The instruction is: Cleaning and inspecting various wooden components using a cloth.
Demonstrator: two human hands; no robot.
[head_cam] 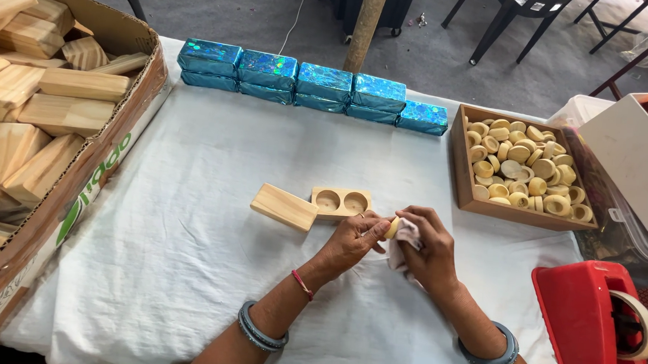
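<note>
White cloth (184, 256) covers table. Left hand (350, 240) pinches small wooden ring (392, 227); right hand (428, 248) grips white rag (408, 232) against it. Two-hole wooden block (341, 202) just beyond.

Shiny blue wrapped packages (311, 86) line the table's far edge.

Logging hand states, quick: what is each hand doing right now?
Left hand: closed on a small round wooden piece.
Right hand: closed on a white cloth, pressed against that piece.
</note>
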